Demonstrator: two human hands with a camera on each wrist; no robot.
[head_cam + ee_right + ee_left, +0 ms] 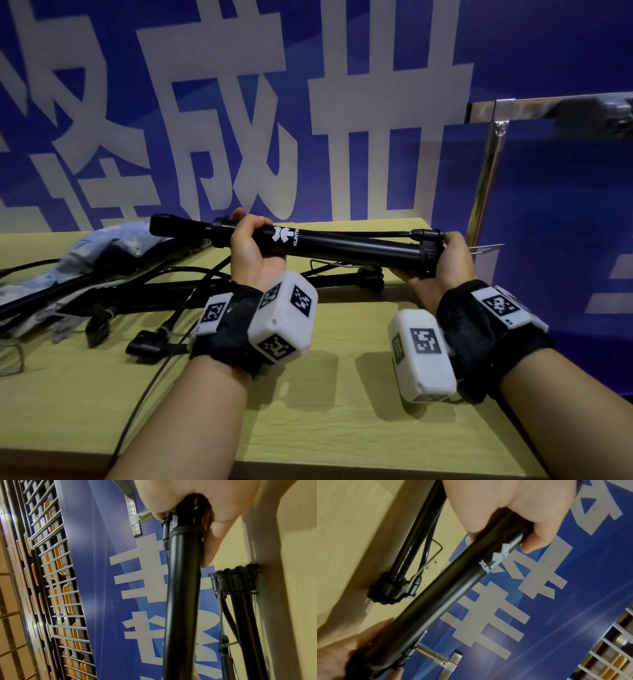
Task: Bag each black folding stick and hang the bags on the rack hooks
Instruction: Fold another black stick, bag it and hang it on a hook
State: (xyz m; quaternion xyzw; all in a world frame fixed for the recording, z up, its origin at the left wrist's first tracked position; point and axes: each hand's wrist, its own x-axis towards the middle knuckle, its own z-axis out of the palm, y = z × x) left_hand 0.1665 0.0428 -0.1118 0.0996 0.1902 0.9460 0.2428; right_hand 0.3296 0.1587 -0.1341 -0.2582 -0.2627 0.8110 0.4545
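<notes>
left hand [253,246]: grip wrapped around black folding stick [346,245] near logo | right hand [445,260]: grip curled over its capped end | stick level above bench [342,394]

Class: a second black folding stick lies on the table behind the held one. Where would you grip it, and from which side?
Probably the bare shaft of the second folding stick, just left of its knobbed collar, coming from above: it lies flat on the table, and cables crowd its left end.
</notes>
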